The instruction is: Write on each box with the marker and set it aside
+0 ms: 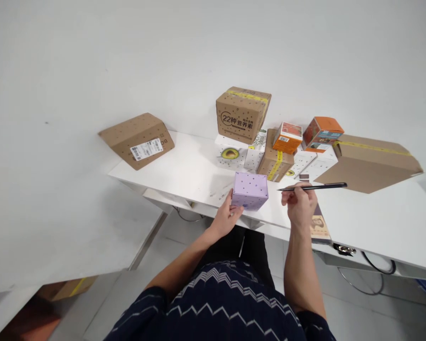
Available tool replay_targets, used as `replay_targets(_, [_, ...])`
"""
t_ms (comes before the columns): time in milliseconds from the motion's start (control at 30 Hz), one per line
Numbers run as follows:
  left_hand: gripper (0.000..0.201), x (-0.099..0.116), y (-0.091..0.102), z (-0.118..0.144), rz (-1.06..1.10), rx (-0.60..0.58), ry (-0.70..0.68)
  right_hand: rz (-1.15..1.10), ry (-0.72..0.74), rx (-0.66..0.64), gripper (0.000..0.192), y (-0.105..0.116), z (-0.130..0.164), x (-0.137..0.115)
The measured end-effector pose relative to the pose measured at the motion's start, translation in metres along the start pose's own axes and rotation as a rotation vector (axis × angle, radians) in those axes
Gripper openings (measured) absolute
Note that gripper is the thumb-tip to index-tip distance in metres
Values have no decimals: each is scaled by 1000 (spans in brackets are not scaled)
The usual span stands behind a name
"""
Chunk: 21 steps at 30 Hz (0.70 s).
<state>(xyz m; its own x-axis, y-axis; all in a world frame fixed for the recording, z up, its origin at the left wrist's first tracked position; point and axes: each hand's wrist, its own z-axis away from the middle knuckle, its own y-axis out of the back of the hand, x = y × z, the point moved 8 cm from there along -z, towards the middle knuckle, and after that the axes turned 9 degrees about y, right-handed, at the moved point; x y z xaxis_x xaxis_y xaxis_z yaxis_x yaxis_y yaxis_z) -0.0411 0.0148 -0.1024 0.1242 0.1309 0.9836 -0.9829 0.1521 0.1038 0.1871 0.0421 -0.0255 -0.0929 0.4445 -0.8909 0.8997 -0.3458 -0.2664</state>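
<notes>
All positions are given relative to the purple box (250, 190), which stands near the front edge of the white table (376, 222).

Far left of the purple box, a flat cardboard carton (138, 139) with a shipping label overhangs the table's left corner, tilted.

The left hand (227, 215) rests against the lower left side of the purple box. Its fingers (230, 195) are partly curled round that side, steadying the box rather than lifting it; the box base appears to sit on the table.

Behind the purple box, a printed cardboard carton (242, 113) is stacked on white avocado-printed boxes (232, 154). Behind and slightly right, a small taped brown box (275, 161) leans against the pile, with two orange boxes (287, 137) (322, 131) beyond it.

Just right of the purple box, the right hand (300, 203) holds a black pen (312, 187). The fingers are closed on its shaft in a writing-type grip, tip pointing toward the purple box but clear of it.

Under the right hand lies a printed card (319, 227). Far right sits a large flat carton (371, 163).
</notes>
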Motion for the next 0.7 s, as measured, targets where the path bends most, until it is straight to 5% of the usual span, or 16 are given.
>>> replay_targets(200, [88,-2,4,0,-52,62,-7,102,21,-385,19,-82,15,4])
replay_targets(400, [78,6,6,0,-174,133,-150,369,173,-496,21,-96,18,3])
replay_targets(700, [70,11,7,1,-214,127,-167,525,214,-625,22,-108,23,0])
